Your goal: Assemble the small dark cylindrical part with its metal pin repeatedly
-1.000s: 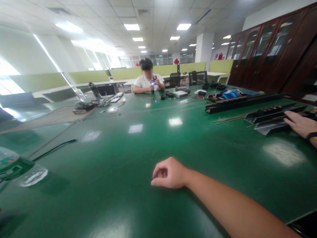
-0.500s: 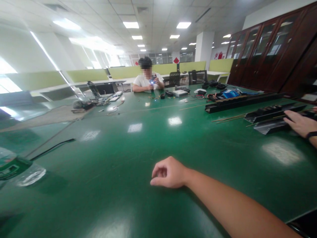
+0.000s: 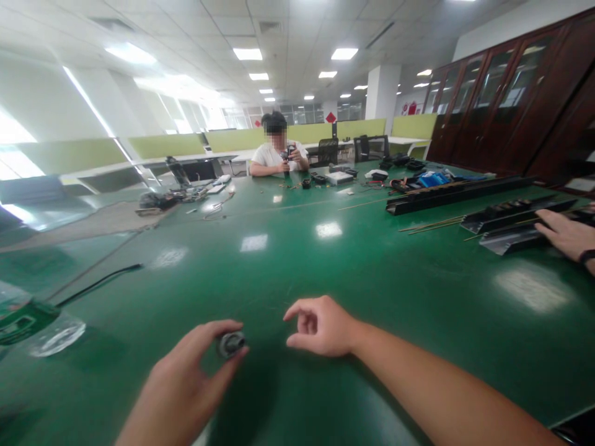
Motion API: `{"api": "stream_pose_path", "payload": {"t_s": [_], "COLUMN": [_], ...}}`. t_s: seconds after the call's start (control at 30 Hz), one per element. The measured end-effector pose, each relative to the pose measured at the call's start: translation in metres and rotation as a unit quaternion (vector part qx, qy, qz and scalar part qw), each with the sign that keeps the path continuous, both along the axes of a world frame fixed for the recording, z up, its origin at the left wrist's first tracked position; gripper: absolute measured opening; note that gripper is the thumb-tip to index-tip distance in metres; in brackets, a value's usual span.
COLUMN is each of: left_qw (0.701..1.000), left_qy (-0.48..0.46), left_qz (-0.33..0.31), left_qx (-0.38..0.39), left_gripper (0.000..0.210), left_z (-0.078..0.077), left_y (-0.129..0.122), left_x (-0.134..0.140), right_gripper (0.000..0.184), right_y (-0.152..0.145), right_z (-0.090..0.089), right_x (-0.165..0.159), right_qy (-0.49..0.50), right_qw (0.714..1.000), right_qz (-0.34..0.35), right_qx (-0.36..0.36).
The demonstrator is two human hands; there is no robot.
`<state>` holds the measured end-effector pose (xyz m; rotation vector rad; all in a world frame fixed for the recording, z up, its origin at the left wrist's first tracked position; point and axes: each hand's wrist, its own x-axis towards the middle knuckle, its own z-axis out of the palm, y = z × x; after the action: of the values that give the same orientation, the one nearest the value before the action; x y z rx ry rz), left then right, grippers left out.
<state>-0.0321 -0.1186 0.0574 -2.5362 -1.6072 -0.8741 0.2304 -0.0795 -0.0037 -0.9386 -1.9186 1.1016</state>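
My left hand (image 3: 193, 365) grips a small grey round part (image 3: 231, 344) between thumb and fingers, just above the green table (image 3: 195, 272). The part has a ring-like outer edge and a darker middle, and its kind is too blurred to name. To its right, my right hand (image 3: 316, 326) rests on its side at the table, holding nothing. Its fingers are partly curled, with a gap between thumb and forefinger facing the grey part.
A water bottle (image 3: 35, 322) and a black cable (image 3: 102, 284) are at the left. At the right, another person's hand (image 3: 564, 232) touches black metal channels (image 3: 511, 238) near thin rods (image 3: 432, 224). Across the table a person (image 3: 279, 155) holds a dark device.
My left hand has come into view from below, holding the grey part. The thumb and forefinger of my right hand have spread slightly wider.
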Motion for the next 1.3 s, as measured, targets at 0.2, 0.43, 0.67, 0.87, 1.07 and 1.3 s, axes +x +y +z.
{"api": "stream_pose_path", "payload": {"t_s": [0.2,0.43,0.67,0.87,1.07,1.3], "left_qw": [0.991,0.984,0.979,0.977,0.976,0.974], "left_qy": [-0.026,-0.102,-0.145,-0.154,-0.146,-0.150], "left_qz": [-0.079,-0.073,-0.065,-0.086,-0.103,-0.130], "left_qx": [-0.107,-0.130,-0.131,-0.117,-0.121,-0.113], "left_gripper": [0.021,0.026,0.025,0.023,0.023,0.022], "left_z": [-0.028,-0.054,-0.047,-0.047,-0.048,-0.046], "left_y": [0.052,0.056,0.052,0.049,0.049,0.047], "left_x": [0.065,0.047,0.050,0.051,0.052,0.053], "right_gripper": [0.044,0.051,0.049,0.039,0.035,0.032], "right_y": [0.006,0.007,0.007,0.005,0.004,0.002], "right_z": [-0.005,-0.006,-0.007,-0.008,-0.008,-0.006], "right_x": [-0.002,-0.002,0.000,0.001,0.000,0.001], "right_qy": [-0.027,-0.045,-0.042,-0.051,-0.053,-0.032], "right_qw": [0.996,0.993,0.994,0.993,0.992,0.995], "right_qz": [-0.088,-0.111,-0.102,-0.105,-0.111,-0.093], "right_qx": [0.019,0.009,0.003,0.007,0.006,0.021]}}
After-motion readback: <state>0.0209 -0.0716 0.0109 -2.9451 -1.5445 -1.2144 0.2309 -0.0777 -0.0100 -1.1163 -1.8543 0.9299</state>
